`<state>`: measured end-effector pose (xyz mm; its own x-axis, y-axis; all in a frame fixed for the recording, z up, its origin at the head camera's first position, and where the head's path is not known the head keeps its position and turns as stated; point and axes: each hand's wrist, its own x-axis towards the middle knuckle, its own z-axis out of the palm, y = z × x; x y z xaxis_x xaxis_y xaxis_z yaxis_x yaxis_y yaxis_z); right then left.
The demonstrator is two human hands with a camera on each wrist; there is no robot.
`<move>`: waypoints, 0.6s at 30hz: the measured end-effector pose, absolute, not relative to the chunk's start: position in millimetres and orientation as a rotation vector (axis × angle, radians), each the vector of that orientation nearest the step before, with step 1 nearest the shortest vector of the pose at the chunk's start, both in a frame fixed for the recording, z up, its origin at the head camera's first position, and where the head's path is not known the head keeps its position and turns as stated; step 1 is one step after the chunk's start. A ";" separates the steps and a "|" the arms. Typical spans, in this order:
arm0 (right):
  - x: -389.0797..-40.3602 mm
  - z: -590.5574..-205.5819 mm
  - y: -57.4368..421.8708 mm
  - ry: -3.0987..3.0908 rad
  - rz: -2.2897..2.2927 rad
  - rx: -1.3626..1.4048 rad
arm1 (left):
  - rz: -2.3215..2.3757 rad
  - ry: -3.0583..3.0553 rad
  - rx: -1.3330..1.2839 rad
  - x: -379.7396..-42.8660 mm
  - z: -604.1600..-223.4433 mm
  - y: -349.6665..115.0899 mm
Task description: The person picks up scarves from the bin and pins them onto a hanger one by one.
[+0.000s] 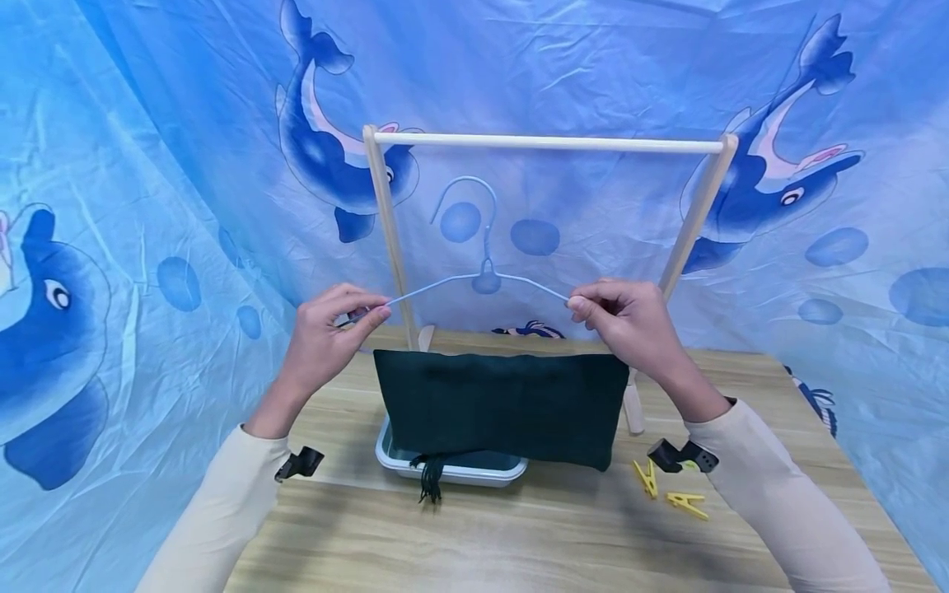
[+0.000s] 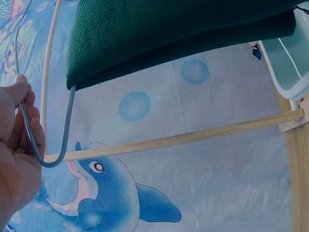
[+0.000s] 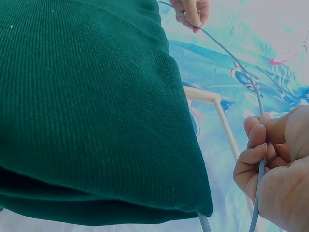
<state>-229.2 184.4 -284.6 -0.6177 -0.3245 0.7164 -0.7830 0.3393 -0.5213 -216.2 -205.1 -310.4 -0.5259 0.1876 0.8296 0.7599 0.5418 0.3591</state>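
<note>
A blue wire hanger [image 1: 487, 243] is held up with its hook on top. My left hand [image 1: 326, 329] pinches its left shoulder between thumb and fingers. On the other shoulder my right hand [image 1: 630, 321] has the same kind of grip, with fingers curled round the wire in the right wrist view [image 3: 282, 159]. Folded over the hanger's lower bar hangs a dark green ribbed scarf [image 1: 504, 403], which hides most of that bar. Dark tassels [image 1: 430, 482] dangle at its lower left. The hanger's left bend [image 2: 67, 121] shows bare beside the scarf's edge.
Behind the hanger stands a rack with a white rod [image 1: 549, 144] and wooden posts [image 1: 389, 239]. A white-rimmed basin [image 1: 474, 475] sits below the scarf. Two yellow clothespins [image 1: 688, 502] lie on the wooden table [image 1: 482, 548] at right. Blue dolphin-print curtains [image 1: 593, 74] surround the table.
</note>
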 end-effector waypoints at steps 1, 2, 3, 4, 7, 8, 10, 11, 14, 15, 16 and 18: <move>-229.2 -284.2 184.0 -2.114 1.224 0.967 | -0.964 -2.017 -0.769 -215.8 -310.4 -206.1; -229.2 -283.8 183.5 -2.115 1.220 0.967 | -0.976 -2.019 -0.774 -215.5 -310.6 -207.0; -229.2 -283.4 183.1 -2.115 1.218 0.968 | -0.988 -2.021 -0.778 -215.0 -310.8 -207.8; -229.2 -283.0 183.0 -2.114 1.215 0.968 | -0.999 -2.022 -0.785 -214.8 -311.0 -208.2; -229.2 -282.1 182.6 -2.111 1.212 0.972 | -1.034 -2.011 -0.809 -214.5 -311.7 -208.9; -229.2 -281.9 182.4 -2.112 1.210 0.973 | -1.044 -2.005 -0.818 -214.6 -312.1 -209.2; -229.2 -281.5 182.3 -2.113 1.207 0.974 | -1.061 -1.992 -0.833 -215.0 -312.9 -210.0; -229.2 -281.3 182.3 -2.114 1.207 0.974 | -1.071 -1.986 -0.840 -215.3 -313.5 -210.6; -228.9 -280.8 182.3 -2.118 1.209 0.972 | -1.093 -1.974 -0.857 -215.8 -315.2 -212.5; -228.7 -280.7 182.3 -2.119 1.211 0.971 | -1.097 -1.971 -0.863 -216.0 -315.8 -213.1; -228.5 -280.6 182.2 -2.119 1.212 0.971 | -1.105 -1.968 -0.869 -216.1 -316.4 -213.8; -228.1 -280.4 181.9 -2.119 1.216 0.974 | -1.115 -1.967 -0.871 -216.2 -317.6 -215.0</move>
